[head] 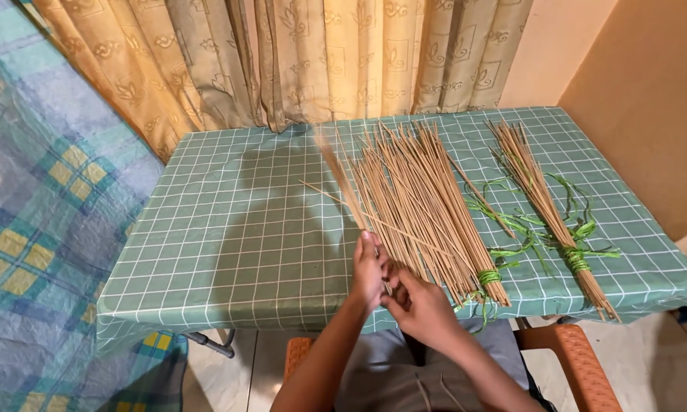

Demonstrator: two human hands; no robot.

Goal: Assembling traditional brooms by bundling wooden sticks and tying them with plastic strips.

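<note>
- A small bunch of thin sticks (pixel 342 179) is being gripped at its lower end by the left hand (pixel 368 271), the fingers closed around it; the bunch is fanning up over the green checked desk (pixel 229 229).
- The right hand (pixel 418 305) is being held curled against the left, pinching the same stick ends.
- A large bundle (pixel 427 206), bound with green strip (pixel 489 276), is lying just beside the hands.
- A smaller tied bundle (pixel 546 202) is lying further right, so two bundles are judged finished and the held bunch not yet bound.
- Loose green strips (pixel 504 221) are lying between the bundles.

no packages or labels show anywhere on the table or around it. no signs or screens show either.
</note>
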